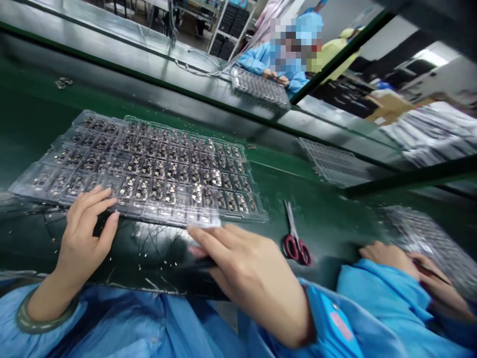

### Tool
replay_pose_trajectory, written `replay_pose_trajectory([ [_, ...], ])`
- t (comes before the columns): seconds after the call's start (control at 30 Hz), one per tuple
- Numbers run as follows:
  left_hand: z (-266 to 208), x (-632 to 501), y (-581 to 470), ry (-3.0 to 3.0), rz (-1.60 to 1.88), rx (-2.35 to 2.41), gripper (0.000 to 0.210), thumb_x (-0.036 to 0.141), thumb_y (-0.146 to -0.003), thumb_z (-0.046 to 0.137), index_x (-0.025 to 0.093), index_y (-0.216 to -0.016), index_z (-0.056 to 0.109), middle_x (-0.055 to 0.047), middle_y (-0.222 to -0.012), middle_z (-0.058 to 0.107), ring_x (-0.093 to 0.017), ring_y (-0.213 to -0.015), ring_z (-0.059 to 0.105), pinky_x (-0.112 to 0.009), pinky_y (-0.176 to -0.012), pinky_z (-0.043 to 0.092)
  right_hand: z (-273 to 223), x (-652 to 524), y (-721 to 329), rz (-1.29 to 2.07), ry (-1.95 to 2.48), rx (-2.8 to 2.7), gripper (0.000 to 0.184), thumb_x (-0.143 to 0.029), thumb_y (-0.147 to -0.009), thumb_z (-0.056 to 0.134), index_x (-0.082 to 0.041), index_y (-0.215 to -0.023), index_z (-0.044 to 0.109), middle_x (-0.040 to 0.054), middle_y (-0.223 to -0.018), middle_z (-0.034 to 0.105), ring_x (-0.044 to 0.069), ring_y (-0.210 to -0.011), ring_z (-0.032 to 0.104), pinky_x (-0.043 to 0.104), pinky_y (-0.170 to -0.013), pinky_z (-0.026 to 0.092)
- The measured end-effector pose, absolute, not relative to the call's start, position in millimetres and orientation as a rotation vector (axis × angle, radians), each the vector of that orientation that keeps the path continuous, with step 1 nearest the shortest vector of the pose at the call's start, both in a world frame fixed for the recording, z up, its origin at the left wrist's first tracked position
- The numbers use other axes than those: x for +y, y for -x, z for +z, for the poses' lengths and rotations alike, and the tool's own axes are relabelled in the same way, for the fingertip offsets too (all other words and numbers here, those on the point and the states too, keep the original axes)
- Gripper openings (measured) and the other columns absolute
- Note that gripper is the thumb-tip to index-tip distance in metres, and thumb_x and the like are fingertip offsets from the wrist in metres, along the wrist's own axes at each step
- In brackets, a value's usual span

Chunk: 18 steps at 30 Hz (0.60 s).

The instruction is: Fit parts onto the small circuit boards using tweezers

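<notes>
Clear plastic trays (pixel 257 215), at least two of them overlapping, lie on the green bench with rows of small circuit boards (pixel 160 164) in their pockets. My left hand (pixel 85 233) is at the front edge on the left side, fingers spread and thumb apart, nothing seen in it. My right hand (pixel 249 271) is closed just in front of the right part of the trays, index finger pointing left near the edge. Something dark and blurred shows under its fingers; I cannot make out what. Red-handled scissors (pixel 296 243) lie to the right of the trays.
Thin black wires and small light scraps lie along the bench's front. At right, a co-worker's hands (pixel 391 258) work beside another tray (pixel 432 238). An additional clear tray (pixel 331 161) lies beyond the scissors. Across the bench, a person in blue sits at a filled tray (pixel 259 87).
</notes>
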<state>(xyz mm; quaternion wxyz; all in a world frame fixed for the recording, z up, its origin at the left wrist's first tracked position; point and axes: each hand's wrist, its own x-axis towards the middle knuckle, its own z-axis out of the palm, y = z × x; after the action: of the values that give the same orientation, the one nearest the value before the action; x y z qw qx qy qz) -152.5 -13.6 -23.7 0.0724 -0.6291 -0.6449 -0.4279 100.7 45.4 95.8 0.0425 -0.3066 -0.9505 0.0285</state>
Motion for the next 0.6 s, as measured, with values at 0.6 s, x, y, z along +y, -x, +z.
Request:
replay_pose_trajectory([
  [0.6,39,137,293,1.728,-0.220,-2.489,0.031,0.027,-0.088,0.044,0.014,-0.108,0.064,-0.012,-0.110,0.064,-0.027,-0.102,0.057,-0.040,-0.089,0.044,24,-3,-133,1.019,0.801,-2.422,0.022,-0.021,-0.090,0.052,-0.024,-0.107,0.066,0.0023,-0.088,0.075,0.017,-0.076,0.072,0.027,-0.071,0.059],
])
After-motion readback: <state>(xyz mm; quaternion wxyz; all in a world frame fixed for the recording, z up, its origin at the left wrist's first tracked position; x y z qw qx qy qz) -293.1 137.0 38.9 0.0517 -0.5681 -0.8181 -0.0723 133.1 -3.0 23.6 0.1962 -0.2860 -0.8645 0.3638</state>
